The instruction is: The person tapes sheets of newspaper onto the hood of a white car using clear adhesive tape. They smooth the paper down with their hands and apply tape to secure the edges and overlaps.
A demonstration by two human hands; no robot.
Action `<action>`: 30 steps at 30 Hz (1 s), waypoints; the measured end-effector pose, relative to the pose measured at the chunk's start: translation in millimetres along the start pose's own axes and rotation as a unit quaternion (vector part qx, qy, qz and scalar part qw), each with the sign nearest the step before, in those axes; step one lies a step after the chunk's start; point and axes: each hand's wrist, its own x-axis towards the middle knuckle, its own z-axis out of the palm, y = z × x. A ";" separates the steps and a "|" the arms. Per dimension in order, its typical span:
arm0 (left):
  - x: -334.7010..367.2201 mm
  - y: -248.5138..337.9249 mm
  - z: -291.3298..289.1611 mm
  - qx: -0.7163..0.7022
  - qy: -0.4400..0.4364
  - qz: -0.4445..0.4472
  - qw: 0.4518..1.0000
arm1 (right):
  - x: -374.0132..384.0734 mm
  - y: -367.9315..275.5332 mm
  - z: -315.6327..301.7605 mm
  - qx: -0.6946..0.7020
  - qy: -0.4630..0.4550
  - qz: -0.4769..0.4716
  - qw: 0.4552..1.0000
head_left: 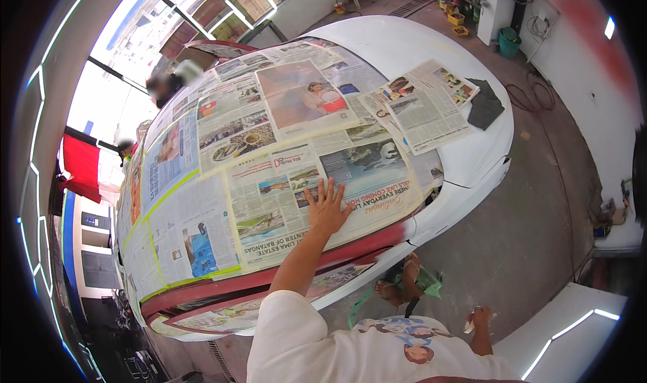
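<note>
My left hand (325,208) lies palm down with its fingers spread on the printed newspaper sheets (296,157) that cover the upper part of the car, near the edge on my side. My right hand (481,317) hangs low, away from the bodywork, its fingers curled round a small pale object (470,324) too small for me to make out.

Around my left hand, pale and bright yellow strips of masking tape (219,272) run along the seams and borders of the paper. Just below it, a dull red painted strip (323,263) along the roof edge lies bare, and beneath that more paper fills the side window opening (269,305).

I judge the covering well along: the roof and windscreen area looks nearly all papered. What seems left is toward the front, where a dark gap (431,198) shows at the near windscreen corner. A few loose-looking sheets (431,110) rest on the glossy white bonnet (404,43), with no tape that I can see, touching a dark grey flat piece (486,105). The rest of the bonnet is unpapered.

Farther out, a teal plastic bucket (510,41) stands near the wall.
</note>
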 end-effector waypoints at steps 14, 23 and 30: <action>-48.9 -17.2 -29.4 -0.036 0.055 -0.085 0.994 | 8.0 -51.6 -9.9 -0.080 -0.026 -0.050 0.995; -137.8 -80.7 -37.7 0.001 0.056 -0.216 0.975 | 17.0 -62.9 -7.3 -0.052 -0.039 -0.061 0.996; -152.4 -99.7 -53.7 0.021 0.056 -0.222 0.973 | 34.8 -37.5 5.1 -0.045 -0.082 -0.066 0.993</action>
